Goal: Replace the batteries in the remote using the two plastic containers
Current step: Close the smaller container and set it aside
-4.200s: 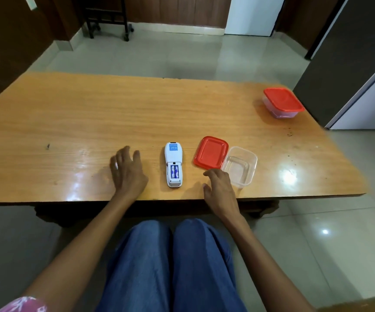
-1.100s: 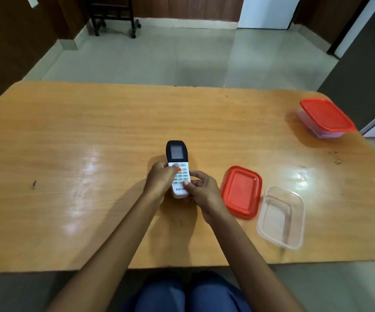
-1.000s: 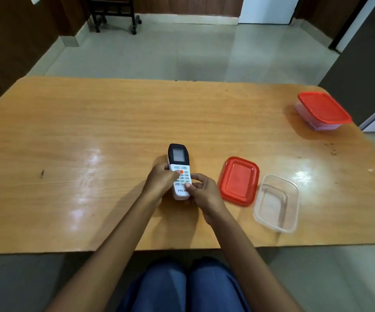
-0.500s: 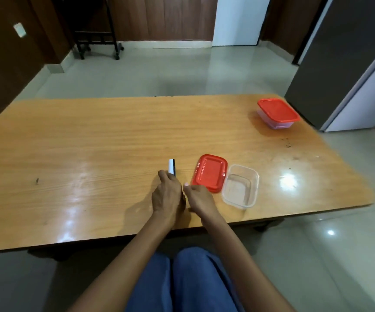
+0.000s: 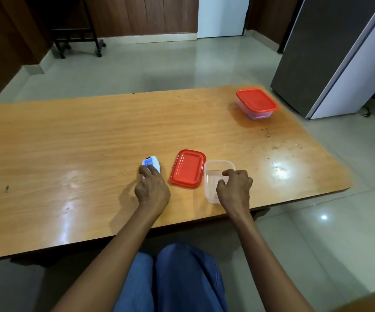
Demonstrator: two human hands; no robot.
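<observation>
Left hand [image 5: 152, 189] lies on the remote [image 5: 151, 164], fingers pressed over its near end on the desk [image 5: 69, 143]. Just right of the remote lies a red lid [image 5: 188, 168], then an open tub [image 5: 213, 176]. Right hand [image 5: 234, 185] hovers over the tub, fingers curled narrow; whether it grips anything cannot be told. Far right of the remote stands a lidded box [image 5: 256, 103].
</observation>
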